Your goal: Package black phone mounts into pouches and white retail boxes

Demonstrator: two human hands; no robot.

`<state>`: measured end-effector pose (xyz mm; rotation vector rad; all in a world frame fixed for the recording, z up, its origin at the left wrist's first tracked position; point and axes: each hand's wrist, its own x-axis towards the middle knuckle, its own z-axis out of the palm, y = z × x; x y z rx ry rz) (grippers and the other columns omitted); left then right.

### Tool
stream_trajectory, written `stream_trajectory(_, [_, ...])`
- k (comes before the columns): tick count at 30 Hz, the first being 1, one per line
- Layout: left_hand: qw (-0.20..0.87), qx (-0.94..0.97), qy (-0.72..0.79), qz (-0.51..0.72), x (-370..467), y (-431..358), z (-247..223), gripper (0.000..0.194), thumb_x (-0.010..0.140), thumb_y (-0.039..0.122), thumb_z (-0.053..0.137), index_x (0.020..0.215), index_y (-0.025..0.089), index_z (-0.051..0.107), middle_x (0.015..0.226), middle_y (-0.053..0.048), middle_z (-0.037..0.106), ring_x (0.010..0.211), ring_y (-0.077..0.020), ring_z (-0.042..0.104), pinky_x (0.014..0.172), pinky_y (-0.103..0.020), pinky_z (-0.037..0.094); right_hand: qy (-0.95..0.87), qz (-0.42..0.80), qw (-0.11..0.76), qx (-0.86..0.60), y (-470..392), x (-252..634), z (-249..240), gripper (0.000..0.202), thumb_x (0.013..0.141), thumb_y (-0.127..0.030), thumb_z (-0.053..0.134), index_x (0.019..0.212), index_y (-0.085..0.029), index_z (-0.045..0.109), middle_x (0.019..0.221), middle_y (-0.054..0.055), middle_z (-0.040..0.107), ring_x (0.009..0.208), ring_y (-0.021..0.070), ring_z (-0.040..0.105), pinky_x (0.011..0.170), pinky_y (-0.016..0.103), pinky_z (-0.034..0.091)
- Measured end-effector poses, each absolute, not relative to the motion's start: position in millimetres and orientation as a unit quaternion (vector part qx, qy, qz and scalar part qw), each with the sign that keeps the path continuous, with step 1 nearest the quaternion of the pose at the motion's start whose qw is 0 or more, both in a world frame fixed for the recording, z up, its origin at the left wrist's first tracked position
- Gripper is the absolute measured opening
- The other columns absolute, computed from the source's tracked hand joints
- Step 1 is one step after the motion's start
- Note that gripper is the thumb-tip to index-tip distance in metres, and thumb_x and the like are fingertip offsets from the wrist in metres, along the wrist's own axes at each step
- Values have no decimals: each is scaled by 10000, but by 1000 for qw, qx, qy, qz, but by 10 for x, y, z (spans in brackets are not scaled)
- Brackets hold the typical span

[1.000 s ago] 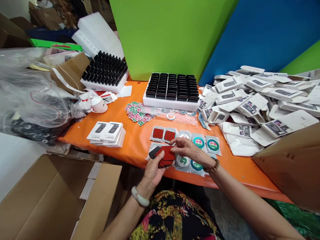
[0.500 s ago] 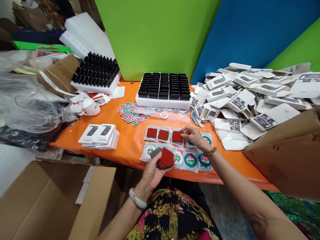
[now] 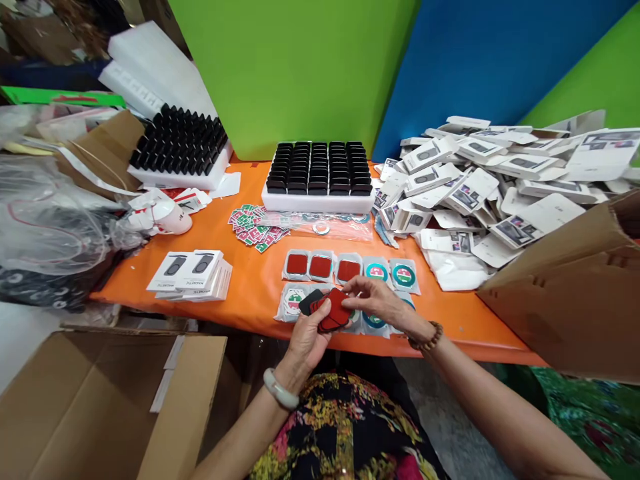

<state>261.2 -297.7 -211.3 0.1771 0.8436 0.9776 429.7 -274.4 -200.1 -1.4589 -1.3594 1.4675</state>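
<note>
Fanned out in my left hand are several red and dark square pads, held under the thumb. The fingers of my right hand pinch the right edge of the red pads. Just behind, on the orange table, three bagged packets carry red squares. Beside them lie bagged packets with teal rings. A front row of packets, one with a white and green disc, is partly covered by my hands.
White foam trays of black pieces stand at the back. Small white boxes are stacked at left. Opened white boxes pile up at right, near a cardboard box. Another carton is at lower left.
My right hand has left the third red-topped packet and come back to the pads in my left hand. The pads are now spread out more. The view has shifted slightly.
</note>
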Motion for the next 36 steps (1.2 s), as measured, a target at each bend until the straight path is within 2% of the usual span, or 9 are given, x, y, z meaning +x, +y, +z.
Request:
stream_trajectory(5, [804,109,393,433,2705,-3023,-2109,463,647,218,816,1062,142,627,915,-77,738,813,-235,706,779,-409,584,-421,642,341,-544,-2820,4378,-2050,288,640,-387,724,775,-173,588,549,-63,492,438,45,332,426,210,228])
stream_trajectory(9, [806,108,421,402,2715,-3067,-2111,500,624,217,826,1065,150,600,869,-71,735,759,-258,717,723,-421,593,-422,604,356,-575,-2695,4738,-2070,310,615,-394,740,779,-171,600,540,-62,502,424,41,308,416,215,203])
stream_trajectory(18, [845,85,416,325,2741,-3087,-2052,247,760,197,696,973,97,622,888,-123,733,817,-293,713,780,-490,578,-519,466,331,-636,-2327,5251,-2286,222,641,-346,689,753,-159,651,557,-25,546,493,90,429,473,236,323])
stream_trajectory(22, [841,106,415,330,2764,-3078,-2045,282,739,186,725,988,102,623,903,-120,735,837,-284,711,784,-490,580,-561,369,324,-666,-2295,5226,-2392,138,665,-272,666,762,-176,687,736,45,661,677,167,577,614,289,447])
stream_trajectory(26, [826,121,413,363,2803,-3034,-2052,350,687,204,784,992,122,635,874,-95,740,885,-272,703,800,-461,584,-593,257,361,-673,-2476,5110,-2289,197,726,-323,657,859,-186,704,888,80,673,796,206,596,730,349,470])
stream_trajectory(29, [823,130,403,378,2853,-2989,-2075,378,660,221,809,990,131,647,868,-86,743,928,-277,693,815,-447,582,-566,359,366,-645,-2732,4919,-2128,237,781,-422,624,830,-195,670,788,47,661,666,155,554,596,290,452])
stream_trajectory(31, [825,138,396,379,2894,-2971,-2095,370,656,228,813,974,127,652,871,-87,744,933,-278,692,819,-441,581,-523,482,355,-607,-2901,4776,-2049,261,741,-441,670,814,-192,636,701,10,629,557,108,490,492,241,397])
stream_trajectory(33, [826,142,396,375,2934,-2970,-2110,365,660,232,812,970,126,651,877,-87,745,920,-272,696,817,-435,583,-476,563,363,-569,-3024,4675,-2020,294,678,-421,728,815,-188,613,671,-15,597,529,84,461,462,216,364])
stream_trajectory(36, [830,146,404,357,2975,-2995,-2113,378,675,247,804,993,128,638,896,-92,744,891,-267,706,806,-432,588,-417,598,403,-554,-3076,4717,-2049,318,639,-411,753,794,-186,588,647,-37,562,519,71,448,459,207,340])
